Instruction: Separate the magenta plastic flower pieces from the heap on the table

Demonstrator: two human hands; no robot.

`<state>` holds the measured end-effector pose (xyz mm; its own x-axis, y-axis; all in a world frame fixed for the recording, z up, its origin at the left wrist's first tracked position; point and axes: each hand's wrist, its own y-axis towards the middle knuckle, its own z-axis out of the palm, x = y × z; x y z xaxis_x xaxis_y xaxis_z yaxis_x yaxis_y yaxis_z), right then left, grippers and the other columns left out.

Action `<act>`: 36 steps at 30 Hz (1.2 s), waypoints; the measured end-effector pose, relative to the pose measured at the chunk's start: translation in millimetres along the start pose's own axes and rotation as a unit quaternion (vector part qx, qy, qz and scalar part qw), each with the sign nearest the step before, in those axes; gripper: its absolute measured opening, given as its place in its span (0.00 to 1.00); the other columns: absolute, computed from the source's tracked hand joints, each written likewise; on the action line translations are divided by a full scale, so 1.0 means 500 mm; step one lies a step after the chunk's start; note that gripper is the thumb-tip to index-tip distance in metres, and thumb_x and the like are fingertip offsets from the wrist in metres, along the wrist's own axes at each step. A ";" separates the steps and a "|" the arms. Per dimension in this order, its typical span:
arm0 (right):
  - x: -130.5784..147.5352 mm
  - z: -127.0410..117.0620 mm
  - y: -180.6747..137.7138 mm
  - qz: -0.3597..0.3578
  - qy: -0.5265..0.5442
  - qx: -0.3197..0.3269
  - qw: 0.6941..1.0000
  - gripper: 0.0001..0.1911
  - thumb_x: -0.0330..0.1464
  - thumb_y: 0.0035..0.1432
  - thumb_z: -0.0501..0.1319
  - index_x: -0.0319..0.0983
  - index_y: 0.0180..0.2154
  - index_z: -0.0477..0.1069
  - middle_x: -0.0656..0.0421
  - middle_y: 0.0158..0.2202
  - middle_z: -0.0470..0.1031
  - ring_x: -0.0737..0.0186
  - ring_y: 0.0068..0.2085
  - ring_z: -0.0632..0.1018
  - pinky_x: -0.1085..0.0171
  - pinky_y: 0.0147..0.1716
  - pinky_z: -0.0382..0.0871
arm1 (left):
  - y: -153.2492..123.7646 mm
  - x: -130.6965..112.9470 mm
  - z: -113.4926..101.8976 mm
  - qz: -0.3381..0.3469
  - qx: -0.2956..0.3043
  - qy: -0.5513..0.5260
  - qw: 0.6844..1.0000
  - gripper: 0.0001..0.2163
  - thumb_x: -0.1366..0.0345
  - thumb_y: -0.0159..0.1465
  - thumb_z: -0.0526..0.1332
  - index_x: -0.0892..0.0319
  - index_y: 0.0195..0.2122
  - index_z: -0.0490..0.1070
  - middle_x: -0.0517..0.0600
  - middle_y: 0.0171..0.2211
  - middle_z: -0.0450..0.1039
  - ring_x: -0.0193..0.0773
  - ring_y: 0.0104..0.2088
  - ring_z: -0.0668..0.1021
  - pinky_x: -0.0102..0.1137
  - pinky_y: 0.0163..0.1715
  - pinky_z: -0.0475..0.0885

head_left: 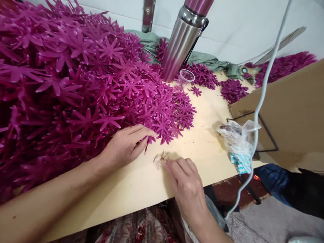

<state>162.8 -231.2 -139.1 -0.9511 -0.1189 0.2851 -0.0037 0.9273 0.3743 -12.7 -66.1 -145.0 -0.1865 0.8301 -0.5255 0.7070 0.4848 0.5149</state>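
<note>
A large heap of purple plastic flower pieces [108, 84], each with several narrow petals, covers the left side of the table. At its front edge, my left hand [124, 143] has thumb and fingers closed on a purple flower piece [151, 139]; petals show past the fingertips. Lower and to the right, my right hand [186, 179] pinches the edge of a small crumpled beige wad [159, 160] resting on the wooden tabletop [141, 182]. Whether the wad is paper or cloth I cannot tell.
Behind the heap stand a steel-and-purple thermos [181, 42] and a clear plastic cup [185, 78]. To the right are a crumpled plastic bag [235, 135], a cardboard box [286, 114] and a hanging white cable [263, 87]. Smaller purple piles [233, 91] lie farther back.
</note>
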 end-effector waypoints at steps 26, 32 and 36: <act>-0.016 0.045 0.296 0.002 0.314 -0.048 0.948 0.10 0.38 0.69 0.59 0.41 0.45 0.74 0.57 0.39 0.76 0.60 0.39 0.77 0.61 0.39 0.71 | 0.019 0.045 -0.009 -0.281 -0.223 -0.376 0.855 0.12 0.62 0.57 0.72 0.60 0.41 0.77 0.49 0.38 0.80 0.33 0.36 0.81 0.28 0.39 0.77; -0.022 0.092 0.262 -0.015 0.316 -0.001 0.949 0.17 0.40 0.66 0.63 0.41 0.53 0.72 0.58 0.38 0.74 0.62 0.35 0.75 0.60 0.38 0.72 | 0.021 0.030 -0.012 -0.306 -0.212 -0.421 0.827 0.13 0.61 0.58 0.72 0.59 0.41 0.75 0.47 0.33 0.78 0.32 0.33 0.80 0.25 0.33 0.75; -0.033 0.090 0.263 0.001 0.338 0.007 0.941 0.19 0.35 0.64 0.66 0.43 0.56 0.70 0.59 0.39 0.75 0.64 0.34 0.75 0.62 0.37 0.72 | 0.023 0.024 -0.015 -0.317 -0.204 -0.385 0.843 0.10 0.61 0.62 0.70 0.60 0.40 0.75 0.45 0.29 0.75 0.29 0.28 0.76 0.23 0.29 0.72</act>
<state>163.9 -91.3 -134.2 -0.5372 -0.3108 0.7841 -0.0095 0.9318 0.3629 -12.1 -48.4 -140.4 0.1696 0.0201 -0.9853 0.3091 0.9483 0.0725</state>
